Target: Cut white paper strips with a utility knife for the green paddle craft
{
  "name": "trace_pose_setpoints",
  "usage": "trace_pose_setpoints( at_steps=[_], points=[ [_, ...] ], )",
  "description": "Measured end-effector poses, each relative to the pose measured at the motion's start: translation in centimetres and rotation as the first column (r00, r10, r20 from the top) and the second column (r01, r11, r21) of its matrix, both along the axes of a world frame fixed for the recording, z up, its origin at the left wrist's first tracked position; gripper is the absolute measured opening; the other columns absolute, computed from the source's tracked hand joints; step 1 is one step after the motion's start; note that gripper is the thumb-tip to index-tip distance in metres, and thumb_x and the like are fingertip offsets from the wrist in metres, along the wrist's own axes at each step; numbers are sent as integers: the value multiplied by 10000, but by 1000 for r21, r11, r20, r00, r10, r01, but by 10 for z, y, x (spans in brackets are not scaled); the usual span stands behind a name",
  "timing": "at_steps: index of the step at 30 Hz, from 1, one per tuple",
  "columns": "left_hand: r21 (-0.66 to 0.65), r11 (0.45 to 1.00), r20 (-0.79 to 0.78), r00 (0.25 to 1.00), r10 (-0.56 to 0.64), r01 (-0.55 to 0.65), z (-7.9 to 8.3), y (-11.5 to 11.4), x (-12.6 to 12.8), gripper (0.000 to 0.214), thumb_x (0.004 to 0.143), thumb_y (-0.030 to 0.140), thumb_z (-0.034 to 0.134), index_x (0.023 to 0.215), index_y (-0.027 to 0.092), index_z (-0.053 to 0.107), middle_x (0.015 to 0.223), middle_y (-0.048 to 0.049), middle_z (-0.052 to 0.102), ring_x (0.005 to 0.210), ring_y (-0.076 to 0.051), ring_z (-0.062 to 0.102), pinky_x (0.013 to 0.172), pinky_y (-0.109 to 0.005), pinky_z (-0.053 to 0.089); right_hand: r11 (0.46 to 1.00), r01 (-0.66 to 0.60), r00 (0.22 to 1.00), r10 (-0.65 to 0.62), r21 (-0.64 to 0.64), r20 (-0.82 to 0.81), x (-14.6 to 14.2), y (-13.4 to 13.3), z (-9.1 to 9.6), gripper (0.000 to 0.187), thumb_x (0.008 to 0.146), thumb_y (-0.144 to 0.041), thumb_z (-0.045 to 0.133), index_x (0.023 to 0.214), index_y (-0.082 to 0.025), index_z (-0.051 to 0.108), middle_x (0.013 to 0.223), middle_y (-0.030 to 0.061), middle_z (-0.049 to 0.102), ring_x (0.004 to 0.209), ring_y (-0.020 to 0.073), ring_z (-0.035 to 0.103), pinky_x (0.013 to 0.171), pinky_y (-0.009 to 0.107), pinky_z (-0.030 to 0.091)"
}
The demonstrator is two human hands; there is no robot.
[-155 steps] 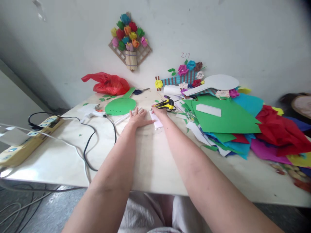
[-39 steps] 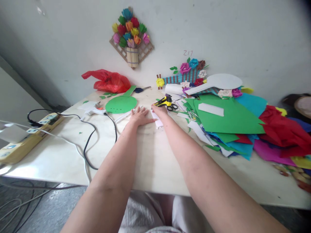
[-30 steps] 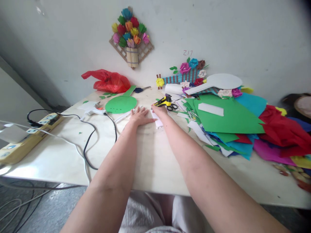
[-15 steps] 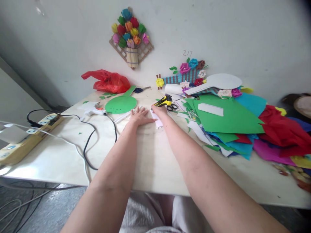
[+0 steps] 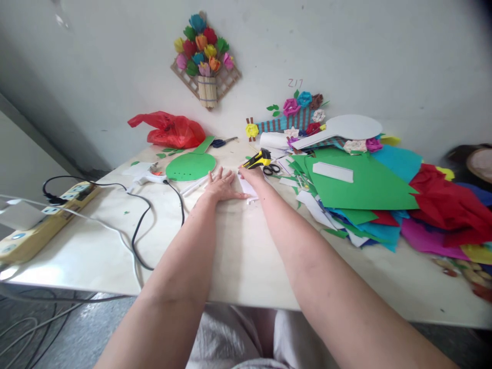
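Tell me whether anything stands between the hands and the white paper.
Nothing visible does. The left hand overlaps the paper in view with its thumb, and the right hand is at the paper's right side. The knife is by the right hand's fingers, whether held is unclear; the scissors lie off to the right.

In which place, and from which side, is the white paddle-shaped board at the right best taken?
Probably by its narrow handle, coming from the front left: the handle points that way and is slim enough to pinch, while the broad rounded head lies farther back, toward the wall.
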State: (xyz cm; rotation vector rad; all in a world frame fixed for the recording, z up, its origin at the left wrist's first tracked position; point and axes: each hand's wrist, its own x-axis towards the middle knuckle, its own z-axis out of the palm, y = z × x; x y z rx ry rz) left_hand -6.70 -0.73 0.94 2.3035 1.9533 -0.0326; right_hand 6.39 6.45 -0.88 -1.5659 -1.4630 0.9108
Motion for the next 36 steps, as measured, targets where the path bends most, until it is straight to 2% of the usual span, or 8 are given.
trace_pose_setpoints(
  at_steps=[7, 11, 17, 22, 26, 30, 36],
  points=[
    [38, 998, -39, 998, -51, 53, -3, 1, 4, 1136, 710, 909, 404, 1594, 216, 229, 1656, -98, 189, 1524, -369, -64, 1157, -639, -123, 997, -59, 978, 47, 50, 201, 4, -14, 14, 262, 851, -399, 529, 829, -202, 700, 745, 33, 718, 912, 213, 697, 960, 358, 482],
    [42, 998, -41, 998, -48, 50, 0, -2, 8, 1163, 694, 917, 420, 1586, 191, 252, 1652, -126, 197, 1522, -384, -41, 1160, -642, -104, 996, -76, 963, 61, 47, 261, 5, -20, 18, 285, 870, -404, 503, 882, -215, 717, 761, 27, 726, 942, 221, 693, 997, 382, 460],
    [80, 993, -30, 996, -79, 82, 5, -4, 10, 1078, 711, 882, 460, 1563, 236, 323, 1626, -101, 290, 1524, -389, 18, 1157, -665, -88, 998, -47, 962, 38, 28, 270, 2, -19, 19, 336, 890, -420, 480, 971, -200, 720, 878, 54, 747, 1004, 212, 690, 1011, 366, 453],
    [153, 983, -33, 995, -94, 98, 4, -1, 5, 1052, 700, 867, 496, 1538, 241, 386, 1596, -92, 360, 1517, -417, 47, 1152, -684, -89, 1000, 2, 955, 1, -8, 295, -5, -15, 21, 354, 906, -436, 467, 960, -194, 720, 915, 65, 751, 1034, 211, 687, 1030, 366, 443],
    [148, 982, -28, 993, -113, 116, 4, 1, 3, 1001, 709, 850, 499, 1516, 263, 422, 1593, -76, 371, 1522, -391, 69, 1158, -669, -98, 1000, 4, 959, -5, 2, 284, -5, -14, 21, 333, 904, -430, 476, 938, -206, 720, 906, 55, 750, 1042, 210, 684, 1044, 372, 437],
    [86, 988, -8, 991, -131, 131, 4, -1, 4, 970, 746, 830, 468, 1532, 268, 389, 1616, -68, 324, 1522, -388, 71, 1159, -665, -88, 1000, -5, 970, 1, 15, 241, -3, -15, 18, 294, 882, -420, 510, 971, -227, 714, 904, 37, 751, 1039, 196, 684, 1002, 337, 465],
    [37, 994, -12, 995, -103, 103, 6, -6, 9, 1057, 728, 840, 503, 1575, 246, 283, 1644, -100, 241, 1526, -363, 84, 1177, -638, -52, 999, -35, 976, 26, 38, 215, -1, -14, 16, 235, 863, -376, 530, 947, -243, 704, 911, 22, 755, 1021, 183, 690, 950, 324, 493]
  ],
)
